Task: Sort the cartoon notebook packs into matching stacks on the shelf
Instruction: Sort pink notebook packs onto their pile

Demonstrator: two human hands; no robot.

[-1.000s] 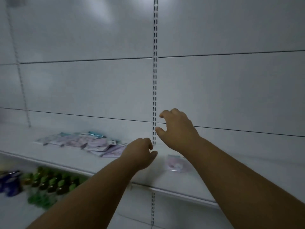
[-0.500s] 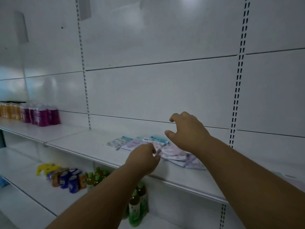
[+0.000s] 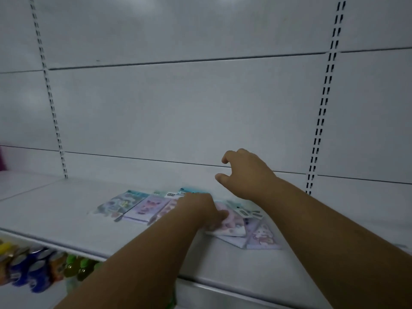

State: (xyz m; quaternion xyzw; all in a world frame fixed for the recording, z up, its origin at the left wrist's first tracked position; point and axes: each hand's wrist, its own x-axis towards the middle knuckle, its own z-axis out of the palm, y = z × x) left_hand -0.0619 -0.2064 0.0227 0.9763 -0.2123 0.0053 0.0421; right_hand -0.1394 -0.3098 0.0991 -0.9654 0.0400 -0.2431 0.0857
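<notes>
Several cartoon notebook packs lie fanned out on the white shelf. On the left are a teal pack and a purple pack. On the right a pink pack overlaps a lavender pack with a rabbit picture. My left hand lies over the middle of the row, fingers curled onto the pink pack's left edge, hiding the packs beneath. My right hand hovers above and behind the packs, fingers spread and holding nothing.
The white back panel carries slotted uprights. On the lower shelf at the bottom left stand green bottles and blue and orange cans. A purple item shows at the far left edge.
The view swung left and closer, bringing the packs to the centre. My left hand dropped from above the shelf's edge onto the pink pack. My right hand stays raised and spread.
</notes>
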